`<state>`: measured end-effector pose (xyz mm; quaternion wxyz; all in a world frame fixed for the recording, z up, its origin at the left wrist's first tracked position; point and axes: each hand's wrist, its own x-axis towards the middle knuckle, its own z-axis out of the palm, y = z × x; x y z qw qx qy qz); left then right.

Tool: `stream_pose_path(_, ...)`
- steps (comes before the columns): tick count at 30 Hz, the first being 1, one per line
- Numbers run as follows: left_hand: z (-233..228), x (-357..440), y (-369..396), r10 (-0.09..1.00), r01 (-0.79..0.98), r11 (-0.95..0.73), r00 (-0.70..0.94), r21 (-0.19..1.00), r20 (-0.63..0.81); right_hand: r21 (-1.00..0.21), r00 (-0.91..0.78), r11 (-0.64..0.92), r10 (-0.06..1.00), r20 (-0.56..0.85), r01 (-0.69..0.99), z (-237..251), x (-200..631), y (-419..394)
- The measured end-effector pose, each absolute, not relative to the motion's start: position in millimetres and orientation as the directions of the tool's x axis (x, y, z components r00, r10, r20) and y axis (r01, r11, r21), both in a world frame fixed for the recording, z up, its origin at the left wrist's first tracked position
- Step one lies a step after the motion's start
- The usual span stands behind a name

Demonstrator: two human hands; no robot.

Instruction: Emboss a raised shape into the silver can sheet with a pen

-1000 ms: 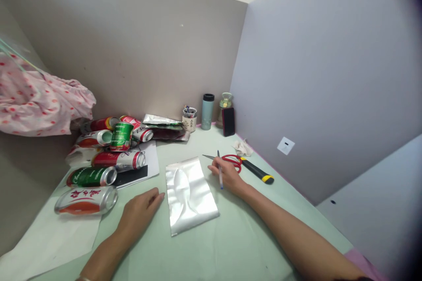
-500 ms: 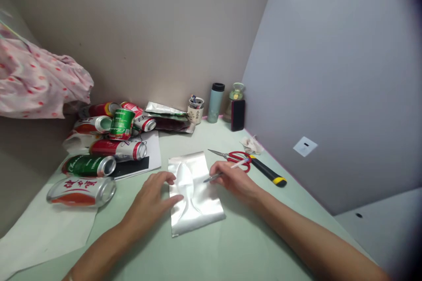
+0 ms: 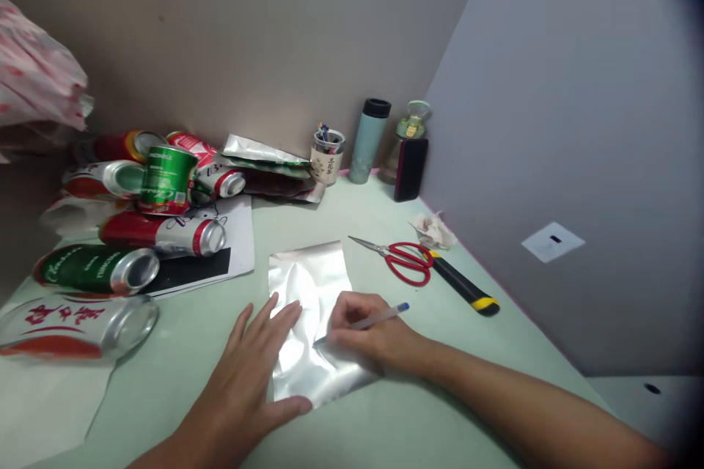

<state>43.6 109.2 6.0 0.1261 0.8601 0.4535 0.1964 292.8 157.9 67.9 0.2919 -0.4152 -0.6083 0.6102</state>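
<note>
We see the foil sheet (image 3: 311, 322) mid-table — our left hand (image 3: 256, 374) lies flat and spread on its left edge. Our right hand (image 3: 366, 337) pinches a pen (image 3: 366, 322), tip on the sheet.

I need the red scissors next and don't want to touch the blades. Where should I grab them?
Take the scissors by the red loops, coming from the right. They lie flat and closed, blades pointing left toward the wall, loops beside the knife. Both hands are busy: the right hand holds a pen.

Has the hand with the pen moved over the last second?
Yes. The right hand left its spot beside the red scissors and came onto the silver sheet, pen tip down.
</note>
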Motion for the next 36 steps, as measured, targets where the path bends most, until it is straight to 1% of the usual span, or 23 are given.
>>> stream_pose_path(4, 8.9, 43.5, 109.1, 0.828, 0.750, -0.559, 0.524, 0.354, 0.199, -0.972, -0.435, -0.058, 0.887, -0.154, 0.227, 66.4, 292.3, 154.6)
stream_pose_path(8, 11.8, 44.4, 107.3, 0.837, 0.764, -0.546, 0.516, 0.344, 0.184, -0.965, -0.442, -0.044, 0.883, -0.159, 0.259, 64.4, 291.8, 154.5)
stream_pose_path(13, 10.6, 45.4, 107.7, 0.838, 0.763, -0.546, 0.510, 0.347, 0.197, -0.966, -0.438, -0.036, 0.886, -0.149, 0.256, 63.5, 291.5, 154.9)
stream_pose_path(21, 12.9, 45.6, 108.4, 0.835, 0.768, -0.549, 0.521, 0.330, 0.176, -0.964, -0.459, -0.009, 0.878, -0.135, 0.266, 61.4, 291.4, 155.4)
stream_pose_path(27, 13.6, 45.2, 108.8, 0.833, 0.760, -0.552, 0.523, 0.343, 0.182, -0.960, -0.462, -0.025, 0.873, -0.157, 0.278, 61.1, 291.3, 154.4)
stream_pose_path(36, 12.9, 45.1, 110.9, 0.830, 0.772, -0.558, 0.530, 0.305, 0.175, -0.968, -0.506, -0.013, 0.851, -0.143, 0.251, 66.8, 291.6, 157.2)
